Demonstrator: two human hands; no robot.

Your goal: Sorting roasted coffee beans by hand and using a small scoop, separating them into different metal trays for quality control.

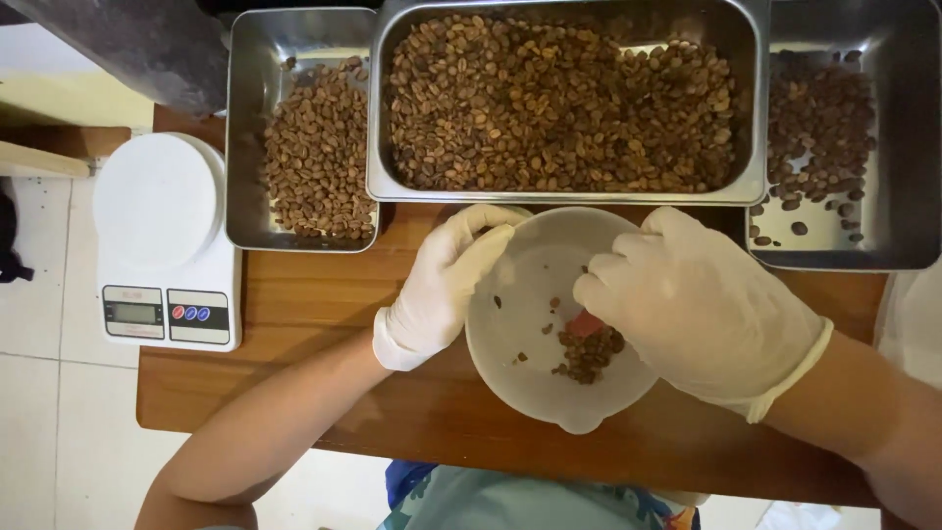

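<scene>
A white bowl (530, 294) sits on the wooden table (304, 294), holding a small heap of brown coffee beans (589, 353) and a few stray ones. My left hand (442, 285), in a white glove, grips the bowl's left rim. My right hand (697, 304), also gloved, hovers over the bowl's right side with its fingers pinched down into the beans. Whether a bean is between the fingertips cannot be seen.
A large steel tray (564, 191) full of beans stands behind the bowl. A second steel tray (245, 147) with beans is at the left, a third tray (903, 147) with darker beans at the right. A white kitchen scale (162, 245) stands at the table's left edge.
</scene>
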